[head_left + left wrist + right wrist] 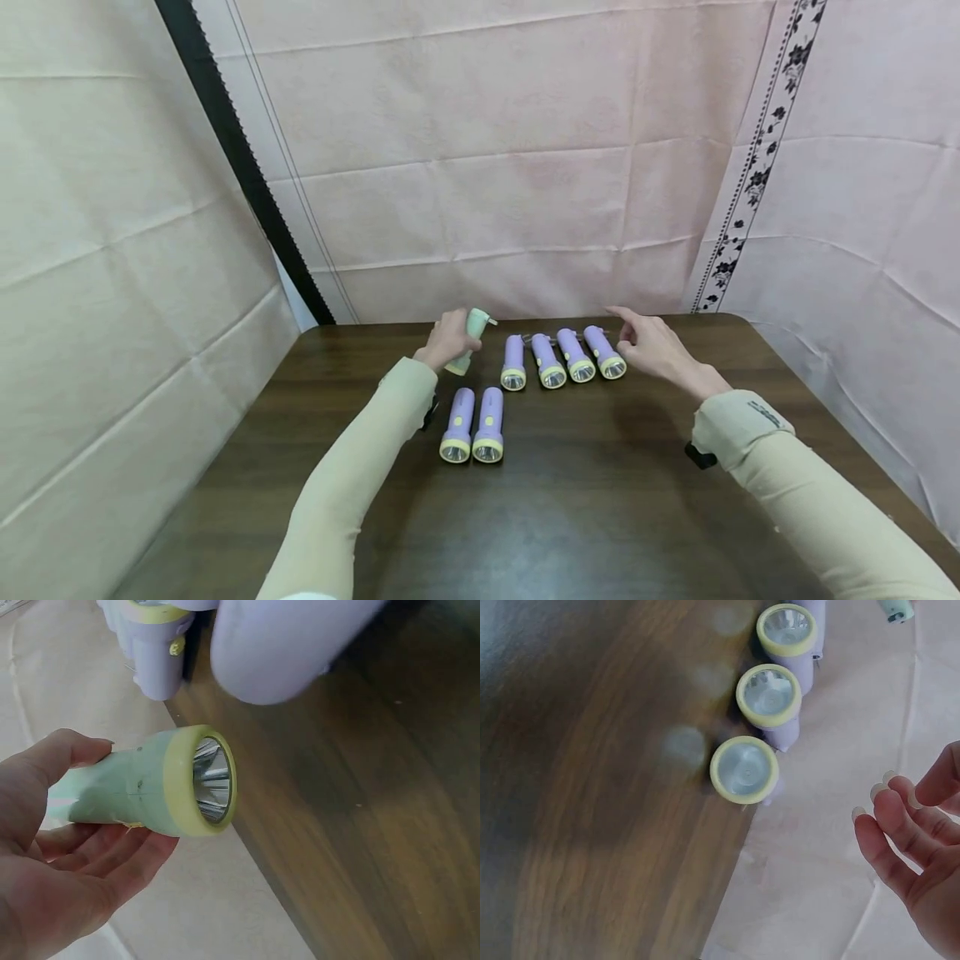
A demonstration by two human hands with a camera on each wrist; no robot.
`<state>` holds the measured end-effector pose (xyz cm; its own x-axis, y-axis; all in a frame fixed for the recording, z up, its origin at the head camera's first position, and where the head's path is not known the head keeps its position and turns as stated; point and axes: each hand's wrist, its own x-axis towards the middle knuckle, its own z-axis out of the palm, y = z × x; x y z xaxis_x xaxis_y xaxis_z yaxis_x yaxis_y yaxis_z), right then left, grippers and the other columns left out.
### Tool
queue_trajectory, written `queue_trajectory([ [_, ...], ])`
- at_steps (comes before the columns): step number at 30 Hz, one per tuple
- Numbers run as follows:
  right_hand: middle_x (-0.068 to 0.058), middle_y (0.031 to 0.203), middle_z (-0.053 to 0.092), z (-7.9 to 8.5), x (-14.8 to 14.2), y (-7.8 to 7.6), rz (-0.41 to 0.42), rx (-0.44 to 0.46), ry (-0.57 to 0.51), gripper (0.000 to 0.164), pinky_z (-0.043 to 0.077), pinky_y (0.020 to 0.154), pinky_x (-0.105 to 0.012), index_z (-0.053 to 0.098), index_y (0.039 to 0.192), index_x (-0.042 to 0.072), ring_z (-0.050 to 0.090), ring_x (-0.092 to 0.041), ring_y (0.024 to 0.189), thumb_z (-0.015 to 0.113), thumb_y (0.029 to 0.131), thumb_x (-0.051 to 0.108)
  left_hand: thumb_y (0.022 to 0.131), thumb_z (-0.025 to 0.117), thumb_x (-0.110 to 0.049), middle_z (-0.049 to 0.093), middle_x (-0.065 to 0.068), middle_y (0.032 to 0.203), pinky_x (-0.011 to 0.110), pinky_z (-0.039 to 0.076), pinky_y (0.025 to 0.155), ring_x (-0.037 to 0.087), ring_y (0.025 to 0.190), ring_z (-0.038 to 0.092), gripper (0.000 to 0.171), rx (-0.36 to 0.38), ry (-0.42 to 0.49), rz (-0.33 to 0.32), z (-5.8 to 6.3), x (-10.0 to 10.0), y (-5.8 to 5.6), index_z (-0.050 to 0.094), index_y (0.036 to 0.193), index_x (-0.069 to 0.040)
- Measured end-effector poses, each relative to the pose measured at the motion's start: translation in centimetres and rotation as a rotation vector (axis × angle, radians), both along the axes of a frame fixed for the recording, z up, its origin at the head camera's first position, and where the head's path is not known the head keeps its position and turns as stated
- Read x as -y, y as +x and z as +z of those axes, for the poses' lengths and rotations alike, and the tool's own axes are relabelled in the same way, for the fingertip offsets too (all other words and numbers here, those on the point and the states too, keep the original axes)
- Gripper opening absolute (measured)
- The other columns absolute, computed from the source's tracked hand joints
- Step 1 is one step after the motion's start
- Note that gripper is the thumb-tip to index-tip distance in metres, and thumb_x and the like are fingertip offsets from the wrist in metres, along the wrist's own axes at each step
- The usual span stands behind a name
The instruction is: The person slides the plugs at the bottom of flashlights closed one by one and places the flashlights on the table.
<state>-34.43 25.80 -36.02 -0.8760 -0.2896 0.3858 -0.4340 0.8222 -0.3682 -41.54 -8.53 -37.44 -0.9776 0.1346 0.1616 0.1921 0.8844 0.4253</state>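
Note:
My left hand (448,337) grips a mint-green flashlight (150,780) round its body, thumb on one side and fingers on the other. Its yellow-rimmed lens points toward the near side, tilted. In the head view it is at the table's far edge, left of a row of several purple flashlights (576,357). My right hand (656,346) hovers just right of that row, holding nothing; its fingers are loosely bent, the index finger stretched out. Nearer to me, two more purple flashlights (489,425) lie side by side, lenses toward me.
Everything lies on a dark brown wooden table (555,517). Pale cloth sheets (487,167) hang behind it and along both sides. A dark strip (247,158) runs down the cloth at the left.

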Motion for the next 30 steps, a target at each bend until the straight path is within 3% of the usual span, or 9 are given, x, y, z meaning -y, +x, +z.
queue_trajectory([
  [10, -0.004, 0.079, 0.063, -0.6, 0.0, -0.3, 0.005, 0.008, 0.017, 0.062, 0.043, 0.062, -0.032, 0.047, 0.139, 0.011, 0.056, -0.017, 0.070, 0.053, 0.078, 0.003, 0.075, 0.076, -0.014, 0.061, 0.014, 0.101, 0.040, 0.053, 0.073, 0.028, 0.086, 0.060, 0.044, -0.044, -0.006, -0.038, -0.6, 0.4, 0.6, 0.054, 0.112, -0.003],
  [16, -0.003, 0.078, 0.063, -0.7, 0.4, -0.3, 0.014, 0.013, 0.010, 0.062, 0.043, 0.061, -0.031, 0.048, 0.139, 0.011, 0.056, -0.017, 0.069, 0.053, 0.078, 0.003, 0.077, 0.075, -0.013, 0.061, 0.015, 0.110, 0.042, 0.054, 0.078, 0.029, 0.093, 0.061, 0.052, -0.046, 0.000, -0.064, -0.3, -0.2, 1.1, 0.052, 0.122, -0.003],
  [30, -0.003, 0.077, 0.063, -0.6, 1.5, 0.0, 0.048, 0.027, -0.010, 0.061, 0.042, 0.061, -0.030, 0.048, 0.139, 0.009, 0.054, -0.015, 0.067, 0.054, 0.079, 0.004, 0.076, 0.077, -0.013, 0.061, 0.013, 0.111, 0.041, 0.053, 0.077, 0.028, 0.093, 0.061, 0.057, -0.061, -0.014, -0.118, -0.1, -2.2, 1.7, 0.052, 0.126, -0.006],
])
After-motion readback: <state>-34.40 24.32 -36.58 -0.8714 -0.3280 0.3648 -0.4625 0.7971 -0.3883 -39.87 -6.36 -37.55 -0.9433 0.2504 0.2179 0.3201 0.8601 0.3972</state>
